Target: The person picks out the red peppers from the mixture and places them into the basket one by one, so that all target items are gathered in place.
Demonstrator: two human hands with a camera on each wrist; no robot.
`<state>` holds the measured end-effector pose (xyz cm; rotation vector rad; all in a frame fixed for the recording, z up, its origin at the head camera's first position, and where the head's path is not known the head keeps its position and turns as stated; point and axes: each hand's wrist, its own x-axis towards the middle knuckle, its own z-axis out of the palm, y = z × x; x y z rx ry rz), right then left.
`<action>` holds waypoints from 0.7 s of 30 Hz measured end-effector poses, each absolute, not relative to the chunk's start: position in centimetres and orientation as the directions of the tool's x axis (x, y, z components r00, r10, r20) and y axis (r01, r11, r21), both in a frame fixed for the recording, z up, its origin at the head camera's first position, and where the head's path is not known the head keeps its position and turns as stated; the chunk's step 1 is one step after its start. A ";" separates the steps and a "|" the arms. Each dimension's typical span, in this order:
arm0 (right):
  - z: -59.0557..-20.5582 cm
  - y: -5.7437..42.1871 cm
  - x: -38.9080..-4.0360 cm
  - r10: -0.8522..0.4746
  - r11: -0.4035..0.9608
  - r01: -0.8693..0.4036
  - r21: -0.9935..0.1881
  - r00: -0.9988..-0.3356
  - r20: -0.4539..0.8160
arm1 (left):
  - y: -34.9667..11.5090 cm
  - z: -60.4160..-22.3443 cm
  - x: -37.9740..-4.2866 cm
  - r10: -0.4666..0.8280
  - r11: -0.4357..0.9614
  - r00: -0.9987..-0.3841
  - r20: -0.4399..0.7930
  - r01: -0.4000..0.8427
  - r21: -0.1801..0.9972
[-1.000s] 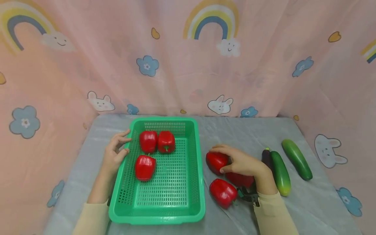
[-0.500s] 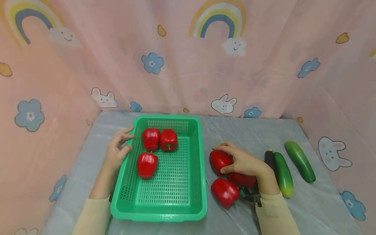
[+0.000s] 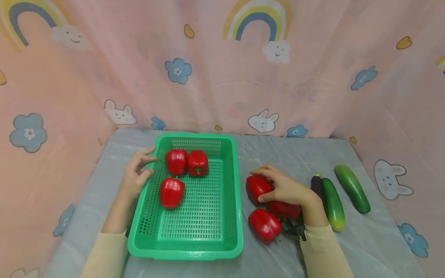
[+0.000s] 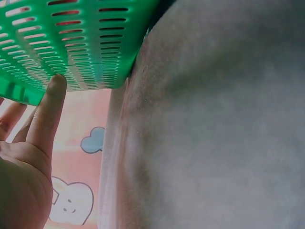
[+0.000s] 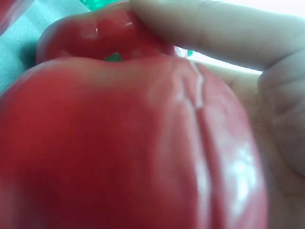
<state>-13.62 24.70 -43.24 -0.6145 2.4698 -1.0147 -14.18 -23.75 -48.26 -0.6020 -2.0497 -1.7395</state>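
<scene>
In the head view my left hand point(image 3: 135, 173) is at the left rim of a green plastic basket point(image 3: 237, 200), its fingers fairly straight. The left wrist view shows one fingertip against the slotted outer wall point(image 4: 81, 43). My right hand point(image 3: 286, 189) holds a red bell pepper point(image 3: 256, 189) on the cloth right of the basket, thumb on the near side and fingers over the far side. A second bell pepper point(image 3: 283, 209) lies partly hidden under that palm and fills the right wrist view. Nearer the front lies another bell pepper point(image 3: 265, 226).
Three bell peppers point(image 3: 172, 193) sit inside the basket, toward its back left. At the right lie two green cucumber-like vegetables point(image 3: 352, 189) and a dark, slim one point(image 3: 316, 187). A grey cloth point(image 3: 288, 150) covers the table, with a pink patterned curtain point(image 3: 208, 96) around it.
The head view shifts slightly. Both hands keep their places, the left at the basket rim and the right on the bell pepper.
</scene>
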 end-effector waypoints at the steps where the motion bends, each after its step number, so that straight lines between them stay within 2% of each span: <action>1: -43.3 24.7 -13.6 -0.532 0.640 -0.242 -0.729 -0.824 -0.195 | -23.7 -48.2 -14.2 0.077 0.139 -0.833 0.548 0.553 0.821; 21: -43.2 24.8 -13.6 -0.491 0.663 -0.198 -0.722 -0.843 -0.220 | -23.8 -48.2 -14.0 0.077 0.155 -0.833 0.548 0.553 0.819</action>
